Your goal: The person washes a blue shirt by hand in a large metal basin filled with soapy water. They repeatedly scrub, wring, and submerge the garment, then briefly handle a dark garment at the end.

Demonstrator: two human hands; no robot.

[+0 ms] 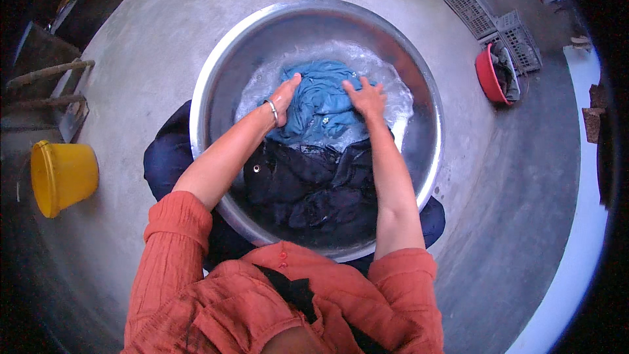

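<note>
A wide metal basin point(219, 72) holds water with some suds along its far side. In it a blue cloth garment point(321, 95) lies bunched and wet. My left hand point(283, 99), with a silver bangle at the wrist, rests against the garment's left side, fingers stretched out. On its right side my right hand point(367, 98) touches the cloth with fingers spread. Neither hand is closed round the fabric. Nearer to me a dark wet garment point(308, 180) with a small round metal-looking spot lies in the basin under my forearms.
A yellow bucket point(75, 169) stands on the concrete floor point(157, 39) at the left, near a wooden frame point(52, 82). At the far right are grey plastic crates point(470, 8) and a red tub point(488, 75) with dark cloth in it. My knees flank the basin.
</note>
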